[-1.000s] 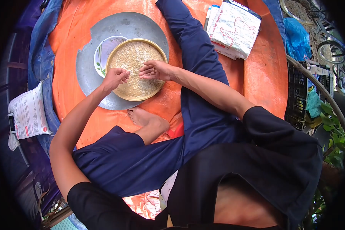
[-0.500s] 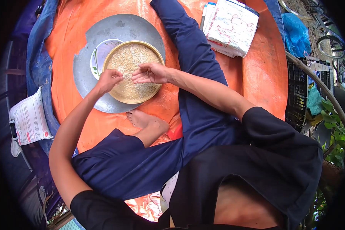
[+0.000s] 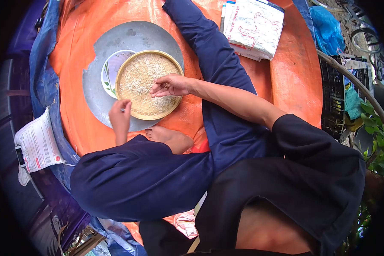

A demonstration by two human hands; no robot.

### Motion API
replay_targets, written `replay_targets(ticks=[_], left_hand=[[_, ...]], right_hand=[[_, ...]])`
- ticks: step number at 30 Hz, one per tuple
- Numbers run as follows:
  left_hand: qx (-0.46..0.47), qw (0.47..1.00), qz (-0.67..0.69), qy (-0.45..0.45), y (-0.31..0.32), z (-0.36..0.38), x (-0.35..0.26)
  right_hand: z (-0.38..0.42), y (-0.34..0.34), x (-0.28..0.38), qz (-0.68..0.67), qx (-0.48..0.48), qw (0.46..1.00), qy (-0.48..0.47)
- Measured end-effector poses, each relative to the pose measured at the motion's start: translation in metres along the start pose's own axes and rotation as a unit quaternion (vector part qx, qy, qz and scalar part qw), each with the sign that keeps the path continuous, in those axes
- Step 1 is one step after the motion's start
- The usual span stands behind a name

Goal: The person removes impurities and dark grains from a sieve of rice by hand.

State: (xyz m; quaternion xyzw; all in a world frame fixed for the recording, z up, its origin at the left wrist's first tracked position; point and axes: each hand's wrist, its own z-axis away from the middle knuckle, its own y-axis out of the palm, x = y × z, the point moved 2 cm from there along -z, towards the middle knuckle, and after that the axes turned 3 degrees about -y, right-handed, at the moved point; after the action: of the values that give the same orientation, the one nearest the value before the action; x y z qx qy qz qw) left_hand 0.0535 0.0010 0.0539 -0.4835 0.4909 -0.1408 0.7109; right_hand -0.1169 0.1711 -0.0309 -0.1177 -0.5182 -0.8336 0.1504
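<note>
A round woven basket [image 3: 133, 72] holds a layer of pale grain [image 3: 141, 70] with whiter bits scattered over it. Over the grain's right side is my right hand [image 3: 171, 85], its fingers curled in toward the thumb; whatever they hold is too small to name. My left hand [image 3: 120, 114] is just outside the basket's lower left rim, thumb and fingers pinched together, with any contents hidden. Partly under the basket lies a white dish [image 3: 110, 70] with a green leaf pattern. Both rest on a round grey metal tray [image 3: 96, 100] with a broken edge.
An orange tarp [image 3: 294, 85] covers the ground. My bare foot [image 3: 170, 138] is close to the tray, and my outstretched leg [image 3: 213, 55] runs along its right. Folded printed sacks [image 3: 256, 27] lie upper right. A white bag [image 3: 38, 141] is at the left, black crates [image 3: 332, 94] at the right.
My left hand has moved down and left, from above the grain to outside the basket. My right hand has stayed over the grain, and its fingers have curled in more.
</note>
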Motion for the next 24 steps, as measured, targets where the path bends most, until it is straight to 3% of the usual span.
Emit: replay_targets(ticks=[6,19,24], left_hand=[[-0.085,0.995,-0.027,-0.054,0.059,0.025,-0.007],[-0.086,0.979,-0.18,0.032,0.069,0.02,-0.016],[-0.077,0.981,-0.176,0.0,0.071,0.025,-0.012]], right_hand=[[0.005,-0.002,-0.003,0.032,-0.023,0.999,0.0],[0.002,-0.004,-0.003,0.036,-0.013,0.999,-0.004],[0.003,-0.003,-0.003,0.033,0.0,0.999,-0.007]])
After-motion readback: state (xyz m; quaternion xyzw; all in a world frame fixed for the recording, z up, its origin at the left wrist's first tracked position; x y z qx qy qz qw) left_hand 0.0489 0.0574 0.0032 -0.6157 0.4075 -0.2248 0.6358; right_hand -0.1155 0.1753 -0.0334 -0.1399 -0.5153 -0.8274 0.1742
